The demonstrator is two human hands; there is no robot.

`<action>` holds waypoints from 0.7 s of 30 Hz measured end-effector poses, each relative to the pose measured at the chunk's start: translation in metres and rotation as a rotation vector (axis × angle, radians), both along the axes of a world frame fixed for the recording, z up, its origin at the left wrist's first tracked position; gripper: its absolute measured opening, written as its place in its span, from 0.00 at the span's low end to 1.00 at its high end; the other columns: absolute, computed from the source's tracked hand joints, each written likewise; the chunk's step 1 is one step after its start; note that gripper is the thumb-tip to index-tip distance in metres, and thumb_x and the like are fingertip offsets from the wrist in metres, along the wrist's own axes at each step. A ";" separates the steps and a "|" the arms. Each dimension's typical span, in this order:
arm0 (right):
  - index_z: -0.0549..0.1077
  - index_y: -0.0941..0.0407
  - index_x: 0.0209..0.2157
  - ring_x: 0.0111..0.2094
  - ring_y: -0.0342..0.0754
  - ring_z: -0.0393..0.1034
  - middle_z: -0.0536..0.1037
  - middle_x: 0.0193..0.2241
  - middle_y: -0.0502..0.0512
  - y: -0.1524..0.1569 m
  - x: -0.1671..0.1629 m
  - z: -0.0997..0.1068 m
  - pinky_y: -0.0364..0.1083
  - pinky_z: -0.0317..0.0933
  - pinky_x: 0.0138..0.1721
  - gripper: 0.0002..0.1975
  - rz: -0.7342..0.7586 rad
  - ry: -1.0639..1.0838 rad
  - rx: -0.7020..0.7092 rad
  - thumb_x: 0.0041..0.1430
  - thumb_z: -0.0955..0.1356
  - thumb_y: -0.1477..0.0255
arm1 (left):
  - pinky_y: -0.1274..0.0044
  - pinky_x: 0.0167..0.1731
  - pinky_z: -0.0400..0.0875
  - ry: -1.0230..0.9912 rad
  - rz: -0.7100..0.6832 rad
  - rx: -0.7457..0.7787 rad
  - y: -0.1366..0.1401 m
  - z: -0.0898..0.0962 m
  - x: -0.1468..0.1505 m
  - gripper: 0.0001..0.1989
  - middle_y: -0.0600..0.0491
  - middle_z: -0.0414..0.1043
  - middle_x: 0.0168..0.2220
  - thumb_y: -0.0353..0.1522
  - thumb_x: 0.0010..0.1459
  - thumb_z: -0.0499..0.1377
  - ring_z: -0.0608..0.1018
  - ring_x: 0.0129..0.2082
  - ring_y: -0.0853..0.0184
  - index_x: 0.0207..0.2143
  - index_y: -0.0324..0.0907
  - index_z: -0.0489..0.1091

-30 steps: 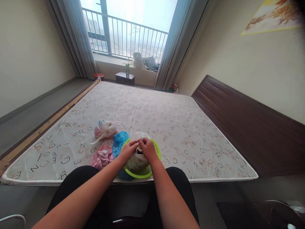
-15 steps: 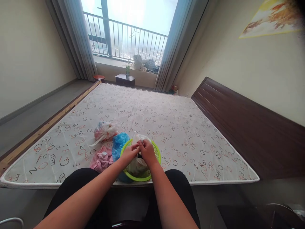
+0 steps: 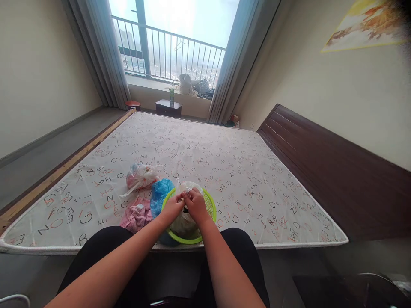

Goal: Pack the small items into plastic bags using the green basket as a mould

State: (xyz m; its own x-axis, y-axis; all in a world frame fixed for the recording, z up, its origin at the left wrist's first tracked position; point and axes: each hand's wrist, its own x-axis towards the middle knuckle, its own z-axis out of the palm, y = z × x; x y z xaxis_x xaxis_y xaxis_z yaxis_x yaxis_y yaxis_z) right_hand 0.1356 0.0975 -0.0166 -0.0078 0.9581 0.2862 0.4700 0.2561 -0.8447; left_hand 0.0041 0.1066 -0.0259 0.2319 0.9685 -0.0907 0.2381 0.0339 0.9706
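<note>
Above a lime-green plastic basket [image 3: 210, 209], my left hand [image 3: 174, 206] and my right hand [image 3: 195, 203] meet with their fingertips pinched together. Both pinch a white plastic bag [image 3: 189, 185] that sits inside the basket, its upper part rising behind my fingers. Something dark shows between my hands at the bag, too small to name. Touching the basket on its left is a blue plastic bag [image 3: 159, 194]. A pink cloth [image 3: 138, 215] lies crumpled beside it, and a knotted clear plastic bag [image 3: 141, 176] with pinkish contents rests behind.
The basket stands at the near edge of a letter-printed mattress [image 3: 199, 149]. A dark wooden headboard [image 3: 334, 171] borders the right side, a wooden bed rail [image 3: 64, 167] the left. Beyond the far edge stand a small nightstand [image 3: 168, 108] and a red stool [image 3: 132, 104].
My hands have shifted very slightly to the left, still together at the white bag. The bag's top has changed shape a little; the other items stay put.
</note>
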 end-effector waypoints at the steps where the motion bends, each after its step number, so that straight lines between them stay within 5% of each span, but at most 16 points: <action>1: 0.70 0.54 0.25 0.32 0.46 0.64 0.68 0.29 0.50 0.000 0.000 -0.001 0.45 0.55 0.36 0.15 0.004 -0.007 -0.006 0.66 0.65 0.67 | 0.73 0.33 0.67 0.014 0.000 -0.003 0.000 0.000 0.000 0.22 0.54 0.73 0.24 0.44 0.57 0.57 0.74 0.29 0.62 0.43 0.38 0.81; 11: 0.70 0.54 0.23 0.33 0.46 0.64 0.67 0.32 0.51 0.002 0.003 -0.004 0.46 0.56 0.37 0.17 -0.086 0.004 0.019 0.66 0.65 0.66 | 0.75 0.30 0.65 0.101 -0.012 -0.003 0.002 -0.008 -0.001 0.23 0.56 0.71 0.23 0.50 0.56 0.56 0.72 0.26 0.65 0.32 0.39 0.78; 21: 0.68 0.54 0.22 0.31 0.45 0.63 0.66 0.27 0.49 0.001 0.005 0.002 0.45 0.54 0.35 0.17 -0.064 0.002 0.005 0.65 0.64 0.68 | 0.75 0.31 0.68 0.001 -0.111 0.003 0.000 -0.008 0.002 0.26 0.55 0.70 0.21 0.49 0.58 0.56 0.73 0.26 0.65 0.39 0.36 0.80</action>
State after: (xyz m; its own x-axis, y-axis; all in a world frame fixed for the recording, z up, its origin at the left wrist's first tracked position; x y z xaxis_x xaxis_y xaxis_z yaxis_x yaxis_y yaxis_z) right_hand 0.1402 0.0983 -0.0150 0.0546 0.9551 0.2914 0.4837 0.2300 -0.8445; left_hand 0.0060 0.1061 -0.0334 0.3373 0.9373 -0.0878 0.2415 0.0040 0.9704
